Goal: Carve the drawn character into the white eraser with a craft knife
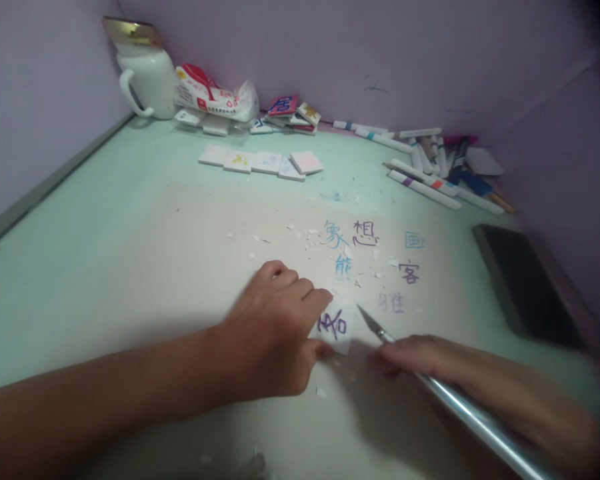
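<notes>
Left hand (275,327): yours, back of hand up, thumb and forefinger gripping the left side of the tile.
Right hand (415,357): yours, grasping the knife just behind its blade; partly blurred.
Tile (342,339): white, purple character on its face, between your hands at the table's middle; cannot tell whether it lies fully flat.
Knife (460,401): slim, silvery; handle runs to the lower right, blade tip up and left, near the tile's right edge, not touching.
Table (95,260): pale, green toward the edges; blue and purple characters (364,233) inked beyond the tile, right of centre.
Scraps (312,235): small, white, scattered among and left of the characters.
Row (237,161): pale squares, edges overlapping, farther back.
Back wall, left to right: mug (149,80), packet (215,97), pile of squares (283,105), pens (425,190).
Right edge: dark slab (527,287), lying near the wall.
</notes>
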A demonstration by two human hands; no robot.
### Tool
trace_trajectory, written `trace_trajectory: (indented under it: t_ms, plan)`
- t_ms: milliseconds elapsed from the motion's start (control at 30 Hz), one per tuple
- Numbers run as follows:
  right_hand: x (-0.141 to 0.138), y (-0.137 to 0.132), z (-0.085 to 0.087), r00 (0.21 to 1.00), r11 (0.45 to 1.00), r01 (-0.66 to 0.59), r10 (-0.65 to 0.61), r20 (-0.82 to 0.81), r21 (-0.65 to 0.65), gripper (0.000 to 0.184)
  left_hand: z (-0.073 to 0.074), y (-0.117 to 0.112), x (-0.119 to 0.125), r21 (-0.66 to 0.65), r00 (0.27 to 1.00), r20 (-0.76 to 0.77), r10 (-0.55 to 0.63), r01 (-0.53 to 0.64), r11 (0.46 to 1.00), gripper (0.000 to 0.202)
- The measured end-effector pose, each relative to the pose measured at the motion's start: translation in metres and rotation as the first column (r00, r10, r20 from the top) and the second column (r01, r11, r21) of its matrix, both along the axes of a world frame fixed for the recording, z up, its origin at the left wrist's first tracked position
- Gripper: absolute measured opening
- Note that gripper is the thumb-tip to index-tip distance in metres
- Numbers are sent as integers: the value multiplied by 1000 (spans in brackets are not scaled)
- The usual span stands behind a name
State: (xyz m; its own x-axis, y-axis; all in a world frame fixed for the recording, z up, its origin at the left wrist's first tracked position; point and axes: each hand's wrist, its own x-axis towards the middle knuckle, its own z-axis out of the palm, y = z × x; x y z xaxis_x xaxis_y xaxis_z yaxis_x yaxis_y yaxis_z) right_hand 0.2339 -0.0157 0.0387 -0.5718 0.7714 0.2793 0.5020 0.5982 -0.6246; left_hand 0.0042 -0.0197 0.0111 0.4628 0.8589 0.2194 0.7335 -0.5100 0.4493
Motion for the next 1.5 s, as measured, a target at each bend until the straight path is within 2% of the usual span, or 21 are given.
trace_trajectory:
  t_ms: [100,233,267,300,333,367,400,433,500,533,667,733,833,1000,1100,1200,1500]
  plan:
    - [9,4,3,989,975,-36,4,-146,-219,25,0,0,0,0,1000,-5,-5,5,1000,23]
    - [16,10,4,977,905,25,-112,-182,-426,30,1,-1,0,3,999,-15,38,-37,999,23]
    - [17,11,3,970,901,-5,-102,-222,-434,36,1,-2,0,2,998,-23,52,-52,999,25]
    - [16,11,2,957,880,-167,36,-288,-444,36,2,-2,-1,-3,998,-30,62,-62,998,28]
    - [14,12,1,937,876,-181,16,-349,-447,29,3,-2,-1,-9,997,-36,67,-68,998,31]
    - [11,12,0,935,876,-113,-66,-349,-469,19,5,-3,-1,-17,997,-37,67,-67,998,34]
    - [8,12,-1,938,873,10,-177,-297,-488,7,6,-3,-1,-23,997,-36,61,-62,998,35]
    - [4,11,-2,949,865,53,-198,-244,-499,5,7,-3,-2,-27,998,-35,51,-52,998,35]
    - [-1,9,-2,956,891,171,-253,-149,-420,7,9,-3,-2,-37,999,-42,25,-27,999,31]
    - [-3,7,-2,965,916,195,-242,-98,-350,6,10,-3,-2,-38,999,-46,16,-18,999,30]
    - [-4,-1,-1,986,989,125,-115,123,-80,12,10,-4,-1,-71,998,-53,21,-24,997,30]
    - [-3,-4,-1,976,996,84,-80,202,-13,16,9,-5,-1,-82,998,-58,23,-28,996,34]
    - [-1,-7,-3,950,995,81,-94,296,54,19,6,-5,-1,-55,998,-62,13,-16,998,45]
    - [1,-10,-8,930,974,84,-153,335,211,19,3,-3,-2,-23,999,-49,1,-2,1000,47]
    - [-1,-13,-9,916,962,89,-180,358,256,18,2,-3,-2,-27,999,-49,5,-6,1000,46]
    - [-4,-14,-10,908,969,66,-157,387,238,20,3,-3,-2,-31,999,-52,5,-7,1000,46]
    - [-7,-17,-9,893,961,108,-206,400,253,23,4,-4,-1,-33,999,-51,3,-4,999,43]
